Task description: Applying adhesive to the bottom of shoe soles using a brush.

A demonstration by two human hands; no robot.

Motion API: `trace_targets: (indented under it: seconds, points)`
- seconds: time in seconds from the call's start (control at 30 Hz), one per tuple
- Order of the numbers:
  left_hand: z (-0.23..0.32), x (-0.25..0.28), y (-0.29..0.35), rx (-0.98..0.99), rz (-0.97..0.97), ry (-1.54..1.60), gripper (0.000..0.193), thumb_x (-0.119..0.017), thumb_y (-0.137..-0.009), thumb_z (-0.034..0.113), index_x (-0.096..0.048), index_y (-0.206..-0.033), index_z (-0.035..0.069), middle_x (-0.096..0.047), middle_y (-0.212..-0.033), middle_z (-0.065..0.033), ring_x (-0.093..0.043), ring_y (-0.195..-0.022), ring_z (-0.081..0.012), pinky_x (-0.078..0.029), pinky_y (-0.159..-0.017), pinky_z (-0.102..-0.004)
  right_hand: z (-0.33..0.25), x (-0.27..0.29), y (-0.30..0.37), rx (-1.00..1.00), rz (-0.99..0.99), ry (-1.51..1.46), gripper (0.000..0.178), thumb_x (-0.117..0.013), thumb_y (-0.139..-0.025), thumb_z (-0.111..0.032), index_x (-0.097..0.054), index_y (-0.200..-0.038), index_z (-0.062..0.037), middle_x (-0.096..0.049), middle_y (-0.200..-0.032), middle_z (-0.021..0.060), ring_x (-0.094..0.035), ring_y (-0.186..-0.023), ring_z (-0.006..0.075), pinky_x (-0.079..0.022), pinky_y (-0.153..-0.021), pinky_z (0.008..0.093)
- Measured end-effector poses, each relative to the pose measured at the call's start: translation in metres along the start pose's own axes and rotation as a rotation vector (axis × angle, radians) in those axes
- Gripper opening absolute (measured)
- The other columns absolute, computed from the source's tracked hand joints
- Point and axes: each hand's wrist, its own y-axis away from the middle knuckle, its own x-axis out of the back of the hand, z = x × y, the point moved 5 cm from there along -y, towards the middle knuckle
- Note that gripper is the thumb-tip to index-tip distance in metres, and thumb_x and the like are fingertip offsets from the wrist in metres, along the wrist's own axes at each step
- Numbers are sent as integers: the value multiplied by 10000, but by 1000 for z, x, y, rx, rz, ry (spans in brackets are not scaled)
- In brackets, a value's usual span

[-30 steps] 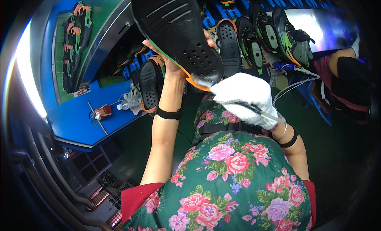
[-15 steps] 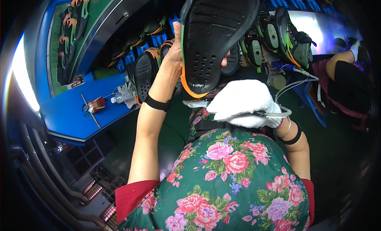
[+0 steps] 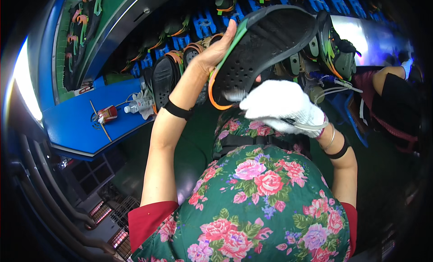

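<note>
Observed a black shoe sole [image 3: 264, 52] raised in the air beyond the floral apron [image 3: 270, 194], tilted, with its holed heel end toward the body and its toe pointing away to the right. Gripped it by the edges with the bare left hand [image 3: 216, 54], thumb up along the green-and-orange rim, one fingertip visible at the opposite edge. Had the white-gloved right hand [image 3: 283, 106] closed round a slim tool [image 3: 234, 96], pale tip over the heel end; could not tell touching from hovering, owing to blur. Noted a clear tube [image 3: 312, 126] at the glove's cuff and black bands [image 3: 177, 110] on both forearms. Found more soles [image 3: 163, 79] to the left, near a plastic bottle [image 3: 139, 104] on a blue table [image 3: 72, 131], plus a red packet [image 3: 108, 114] against a thin stick [image 3: 107, 133]. Recorded dark shoes [image 3: 336, 54] to the right, blue racks [image 3: 205, 24] behind, and another person's leg [image 3: 389, 77] at far right.
</note>
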Motion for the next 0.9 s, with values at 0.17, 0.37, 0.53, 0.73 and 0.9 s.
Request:
trace_targets:
  seconds: [0.17,0.37,0.53,0.73,0.9]
  points:
    - [-32,7,3,-66,90,307,782,-343,-1035,666,-548,-1393,2,-722,-1108,-224,-745,-850,-428,-648,-754,-512,12,21,11,-292,256,-443,131,-784,-790,5,-791,-921,-2,-780,-996,132,-751,-938,243,-586,-860,363]
    - [-72,-1,18,-383,52,337,398,-390,-1102,232,-579,-1357,-8,-661,-1305,-174,-664,-1167,-294,-518,-1073,-458,10,47,-4,-284,420,-49,205,-777,-798,33,-776,-1001,6,-773,-1033,150,-750,-953,239,-589,-849,335]
    - [-88,3,40,-90,462,22,477,-403,-1103,303,-533,-1387,-58,-622,-1315,-278,-679,-1100,-417,-606,-926,-524,1,39,-3,-113,237,256,199,-775,-772,-8,-779,-960,-75,-774,-994,106,-749,-894,280,-590,-802,374]
    - [-58,-35,51,-439,61,830,631,-504,-1030,500,-526,-1458,38,-611,-1387,-228,-630,-1221,-390,-494,-1092,-527,-18,31,0,-157,390,242,143,-788,-755,28,-783,-883,-35,-781,-960,131,-753,-869,273,-599,-786,358]
    - [-61,-47,46,-468,-260,800,833,-638,-792,468,-490,-1489,36,-530,-1464,-288,-563,-1298,-470,-406,-1132,-661,-28,37,-7,-117,503,262,132,-784,-773,17,-773,-901,-16,-778,-970,146,-752,-860,278,-603,-775,357]
